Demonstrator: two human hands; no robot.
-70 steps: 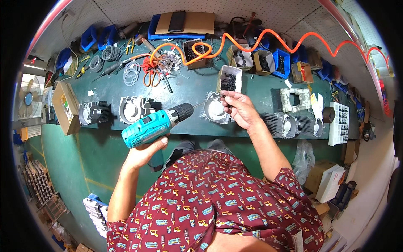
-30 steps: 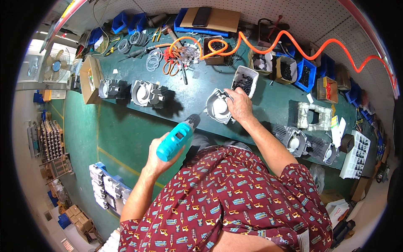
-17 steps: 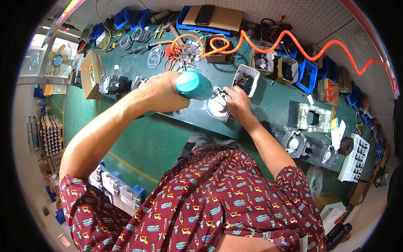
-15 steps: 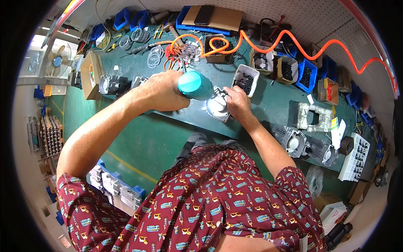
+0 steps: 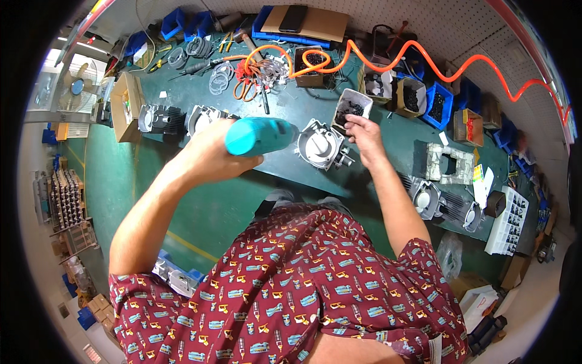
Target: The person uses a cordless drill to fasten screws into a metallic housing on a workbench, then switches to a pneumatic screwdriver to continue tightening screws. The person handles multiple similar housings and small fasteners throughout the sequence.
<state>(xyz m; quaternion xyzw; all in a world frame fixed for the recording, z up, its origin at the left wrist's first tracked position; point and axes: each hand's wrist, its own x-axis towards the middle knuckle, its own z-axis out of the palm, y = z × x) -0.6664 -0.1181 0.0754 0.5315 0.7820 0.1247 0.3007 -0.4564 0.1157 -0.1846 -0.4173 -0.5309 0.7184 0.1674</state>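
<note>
shifted since the prior frame, head view: right hand [image 5: 368, 138] has come off the metal casting [image 5: 317, 147] & over to the pale-lined box [image 5: 356, 97] of small dark parts [image 5: 348, 109], while the teal drill [image 5: 257, 134] has swung back a bit to the left, nose tipped toward the casting. left hand [image 5: 209, 148] is clamped round the drill's grip, which is mostly hidden; right hand's thumb & fingertips are close tog. at the box's near side, but can't tell if anything's pinched btwn them. casting sits on the green bench [image 5: 303, 106], near its front edge, just below-left of the box, w/ neither hand on it. poss. trouble: w/ no hand steadying it, the casting could skid or turn if the drill's nose pushed on it, or the nose could slip & scuff the metal. a dark part could be dropped, or two come up at once, b/c they lie loose in a heap. casting itself: dull silver-gray, irregular rim, pale round disc [image 5: 318, 144] at ctr., stubby projections on its right; underside not visible, & whether the drill's tip touches it is too unclear to say.
</note>
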